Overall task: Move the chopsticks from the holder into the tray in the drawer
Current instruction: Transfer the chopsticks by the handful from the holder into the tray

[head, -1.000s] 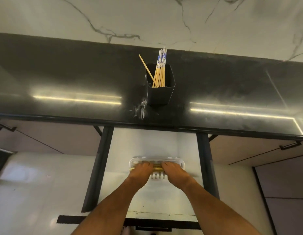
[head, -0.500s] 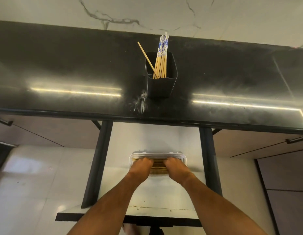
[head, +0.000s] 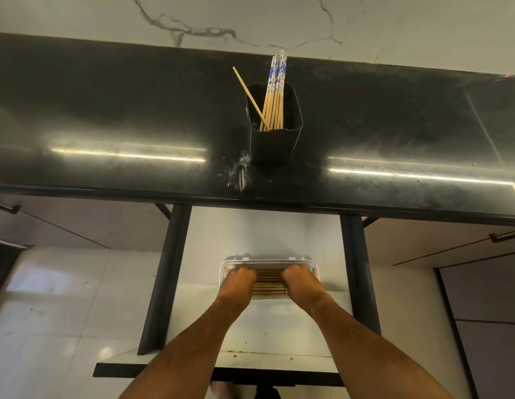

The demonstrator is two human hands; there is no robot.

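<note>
Both hands down in the open drawer [head: 259, 240], left hand [head: 239, 282] and right hand [head: 300, 282] knuckles-up over the two ends of the clear plastic tray [head: 226, 267], fingers curled downward onto the chopsticks in the tray [head: 269, 283]; whether pinching the sticks or just pressing them flat, cannot tell, fingertips hidden under the hands. Up at twelve o'clock, well apart from the tray, the black holder [head: 275, 145] upright on the countertop [head: 106, 116], with a bundle of blue-patterned chopsticks [head: 275, 93] standing in it and one plain chopstick [head: 249, 96] leaning out toward eleven o'clock. Risks from here, as a judgement: a light tray sliding on the smooth white drawer floor under an uneven push; sticks rolling over the low rim if crowded; that loose leaning stick flicking out, or the tall narrow holder tipping, on a hurried grab for the next bunch. Surface: glossy black stone, streaked with strip-light reflections, a whitish smear just at seven o'clock of the holder. Behind, white marble-veined wall; below, dark drawer rails, cabinet fronts with bar handles at nine and three o'clock, pale tiled floor.
</note>
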